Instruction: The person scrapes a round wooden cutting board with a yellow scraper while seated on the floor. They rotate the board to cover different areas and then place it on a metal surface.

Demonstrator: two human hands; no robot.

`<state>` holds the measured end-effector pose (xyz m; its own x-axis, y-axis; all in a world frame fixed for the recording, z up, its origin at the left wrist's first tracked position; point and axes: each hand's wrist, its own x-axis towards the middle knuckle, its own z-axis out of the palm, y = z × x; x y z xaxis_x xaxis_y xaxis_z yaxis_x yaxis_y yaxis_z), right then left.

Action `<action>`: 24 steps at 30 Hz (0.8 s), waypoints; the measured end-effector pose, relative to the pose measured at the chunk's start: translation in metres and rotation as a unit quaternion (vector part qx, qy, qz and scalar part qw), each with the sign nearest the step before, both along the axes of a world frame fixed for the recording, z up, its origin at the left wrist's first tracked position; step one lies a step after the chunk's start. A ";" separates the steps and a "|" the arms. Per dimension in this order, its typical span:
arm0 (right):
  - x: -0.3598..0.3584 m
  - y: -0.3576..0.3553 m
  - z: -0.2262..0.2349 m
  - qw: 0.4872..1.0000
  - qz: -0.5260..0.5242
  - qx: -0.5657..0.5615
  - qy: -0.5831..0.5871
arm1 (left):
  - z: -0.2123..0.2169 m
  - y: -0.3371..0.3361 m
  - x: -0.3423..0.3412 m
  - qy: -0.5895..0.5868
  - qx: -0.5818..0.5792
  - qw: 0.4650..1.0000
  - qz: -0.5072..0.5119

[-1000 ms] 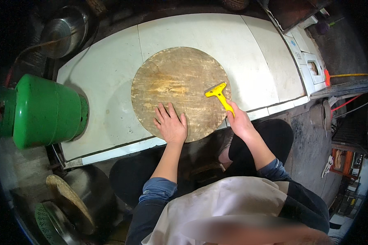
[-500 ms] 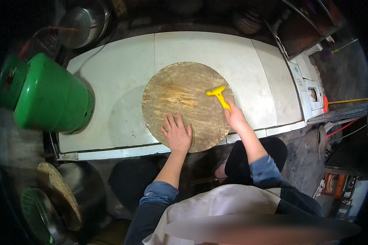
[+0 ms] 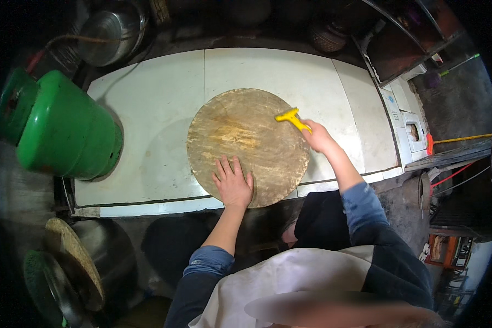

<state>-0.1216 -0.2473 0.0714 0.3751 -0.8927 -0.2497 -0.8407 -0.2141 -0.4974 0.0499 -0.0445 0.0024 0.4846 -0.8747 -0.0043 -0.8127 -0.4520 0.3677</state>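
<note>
While the left hand (image 3: 235, 188) rests flat on the near part of the round board (image 3: 249, 139), fingers spread, the right hand (image 3: 318, 138) has its fingers closed round the handle of a yellow scraper (image 3: 288, 116). The board lies on the white bench (image 3: 147, 104), its near edge jutting slightly past the front. The scraper's head is at the board's far right rim; whether it touches the wood cannot be told. A hard stroke there might skid off the rim and strike the bench. With only one palm bracing it, the board could turn or slide under a sideways push, and heavy leaning on the overhang might tip it. A slip toward the left hand could nick those spread fingers.
</note>
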 end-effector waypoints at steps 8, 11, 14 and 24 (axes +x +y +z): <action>-0.025 0.002 0.007 0.999 0.008 0.047 -0.009 | 0.002 -0.002 -0.011 -0.010 0.023 1.000 -0.006; -0.023 0.005 -0.002 0.999 0.023 -0.006 -0.027 | 0.004 -0.005 -0.009 -0.019 0.015 0.999 -0.026; -0.027 0.011 0.008 0.998 0.053 0.022 -0.014 | 0.004 -0.001 0.001 -0.032 0.018 0.998 -0.055; -0.072 -0.006 0.035 0.998 0.010 0.029 -0.057 | 0.002 0.005 0.035 -0.074 0.000 0.987 -0.142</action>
<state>-0.1939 -0.2532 0.1060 0.4213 -0.8702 -0.2554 -0.7735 -0.1978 -0.6021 0.0846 -0.0394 0.0042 0.2159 -0.9752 0.0483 -0.9511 -0.1988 0.2362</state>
